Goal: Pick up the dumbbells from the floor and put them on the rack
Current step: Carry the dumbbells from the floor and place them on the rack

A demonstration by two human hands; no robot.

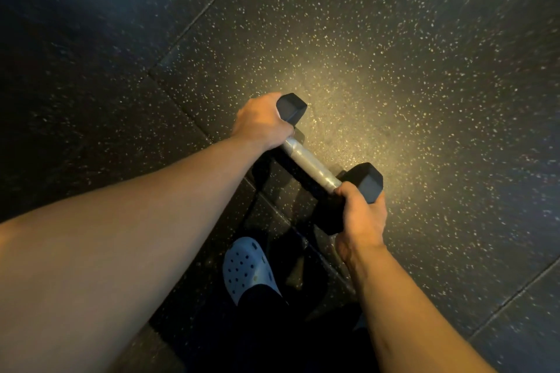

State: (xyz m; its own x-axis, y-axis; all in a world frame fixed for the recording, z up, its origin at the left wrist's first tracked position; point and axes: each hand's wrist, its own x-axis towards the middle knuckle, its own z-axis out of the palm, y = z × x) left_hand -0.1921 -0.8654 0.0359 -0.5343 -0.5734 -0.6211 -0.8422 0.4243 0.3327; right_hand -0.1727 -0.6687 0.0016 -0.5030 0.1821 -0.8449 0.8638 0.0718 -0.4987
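A dumbbell (312, 165) with black hexagonal heads and a silver handle lies diagonally in the middle of the head view, over the speckled floor. My left hand (260, 124) wraps over its far head and the top of the handle. At the near head, my right hand (362, 215) grips from below and the side. Whether the dumbbell rests on the floor or hangs just above it I cannot tell. No rack is in view.
Black rubber floor tiles (409, 54) with light speckles fill the view, seams running diagonally. My foot in a pale perforated clog (247, 268) stands just below the dumbbell, between my forearms. The picture's left side is dark.
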